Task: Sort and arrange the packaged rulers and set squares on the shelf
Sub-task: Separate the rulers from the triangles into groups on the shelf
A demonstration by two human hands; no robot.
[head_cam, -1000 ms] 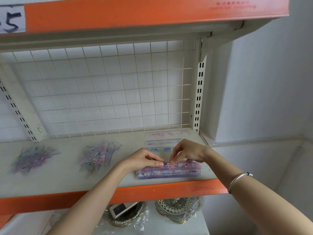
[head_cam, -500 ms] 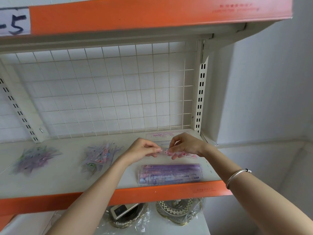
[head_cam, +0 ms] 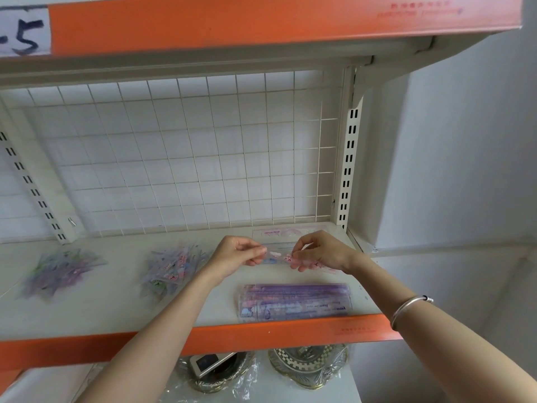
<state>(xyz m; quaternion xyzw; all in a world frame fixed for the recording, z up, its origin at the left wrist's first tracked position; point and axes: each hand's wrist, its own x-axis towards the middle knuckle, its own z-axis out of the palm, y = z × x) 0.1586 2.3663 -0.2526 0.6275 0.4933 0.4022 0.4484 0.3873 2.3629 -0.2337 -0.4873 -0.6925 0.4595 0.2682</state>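
At frame centre, the left hand [head_cam: 238, 254] and right hand [head_cam: 322, 251] each pinch an end of a clear, pink-printed packaged ruler [head_cam: 279, 256] over the cream metal shelf [head_cam: 116, 309]. A purple stack of packaged rulers [head_cam: 293, 302] lies just below, by the orange edge [head_cam: 261, 334].

My right hand [head_cam: 322, 253] is hiding half the pinched ruler [head_cam: 276, 255]; its print is blurring, unreadable.

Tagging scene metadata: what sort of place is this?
Probably a shop or stockroom: an orange-edged metal shelf with a wire-grid back, a handwritten number label, and a stack of packaged rulers.
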